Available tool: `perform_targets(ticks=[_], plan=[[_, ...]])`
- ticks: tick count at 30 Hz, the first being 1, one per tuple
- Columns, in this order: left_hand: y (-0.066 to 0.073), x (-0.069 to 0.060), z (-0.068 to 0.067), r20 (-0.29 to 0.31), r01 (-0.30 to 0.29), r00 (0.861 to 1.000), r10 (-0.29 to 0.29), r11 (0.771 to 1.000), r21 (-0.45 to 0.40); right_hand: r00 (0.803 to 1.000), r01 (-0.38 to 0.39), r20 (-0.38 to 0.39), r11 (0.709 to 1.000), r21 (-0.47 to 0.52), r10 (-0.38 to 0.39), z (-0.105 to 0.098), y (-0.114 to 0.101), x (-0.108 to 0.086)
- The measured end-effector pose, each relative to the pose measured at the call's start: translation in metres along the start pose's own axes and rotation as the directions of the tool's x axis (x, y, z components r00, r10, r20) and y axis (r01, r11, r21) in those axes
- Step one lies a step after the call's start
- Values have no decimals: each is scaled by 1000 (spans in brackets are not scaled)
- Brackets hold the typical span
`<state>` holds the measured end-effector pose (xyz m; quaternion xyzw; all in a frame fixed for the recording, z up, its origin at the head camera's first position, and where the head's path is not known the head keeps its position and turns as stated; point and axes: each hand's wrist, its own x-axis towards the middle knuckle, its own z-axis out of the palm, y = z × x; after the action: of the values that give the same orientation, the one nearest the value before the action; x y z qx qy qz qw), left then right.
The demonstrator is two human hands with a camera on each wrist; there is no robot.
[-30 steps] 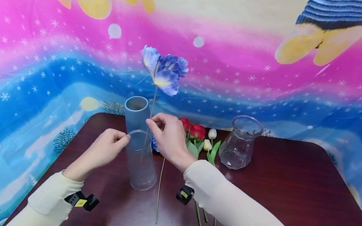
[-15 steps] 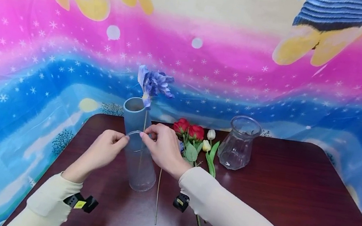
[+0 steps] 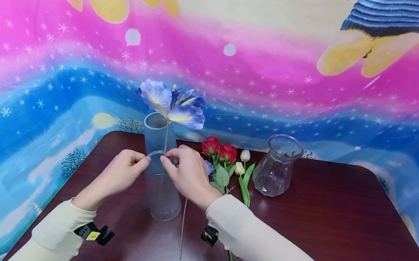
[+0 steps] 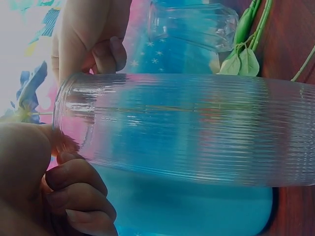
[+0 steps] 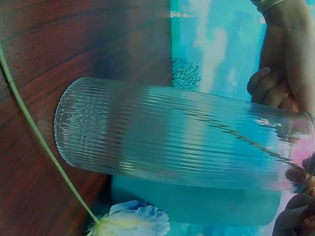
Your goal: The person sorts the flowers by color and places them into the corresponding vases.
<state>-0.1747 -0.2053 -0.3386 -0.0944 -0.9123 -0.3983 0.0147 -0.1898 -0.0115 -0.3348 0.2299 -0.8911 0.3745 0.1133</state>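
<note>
My left hand [image 3: 114,177] pinches the rim of a tall clear ribbed glass vase [image 3: 165,204], which stands on the table. Thumb and fingertips of my right hand [image 3: 191,176] pinch the stem of a blue-purple artificial flower [image 3: 187,113] at the vase's mouth. Its bloom spreads above the rim, and the lower stem [image 5: 236,132] slants down inside the glass in the right wrist view. A second blue flower [image 5: 140,219] lies beside the vase, its bloom mostly hidden behind my right hand in the head view.
Close behind the glass stands a blue cylindrical vase [image 3: 155,135]. Red roses [image 3: 227,153] and white tulips [image 3: 239,169] lie to the right, partly under my right forearm. A flared clear vase [image 3: 275,174] stands farther right on the dark wooden table [image 3: 327,224].
My right hand has moved down to the vase's rim, lowering the stem deeper into the glass. The bloom has dropped and turned. My left hand stays on the rim.
</note>
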Motion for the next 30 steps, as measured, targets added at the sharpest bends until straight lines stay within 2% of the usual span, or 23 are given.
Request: perform_targets(ticks=[10,17,22,30], plan=[[-2,2,0,11,8,1000,-8,1000,-6,999,-20,35,1000,16,20,-2,-2,0],[-2,2,0,17,10,1000,-10,1000,-6,1000,9,1,999,42,-9,-3,3,-4],[-2,2,1,17,14,1000,-14,1000,-8,999,30,-38,994,102,-26,-6,9,-9],[-3,3,1,5,17,1000,-17,1000,0,998,22,-60,976,218,-9,-12,18,-14]])
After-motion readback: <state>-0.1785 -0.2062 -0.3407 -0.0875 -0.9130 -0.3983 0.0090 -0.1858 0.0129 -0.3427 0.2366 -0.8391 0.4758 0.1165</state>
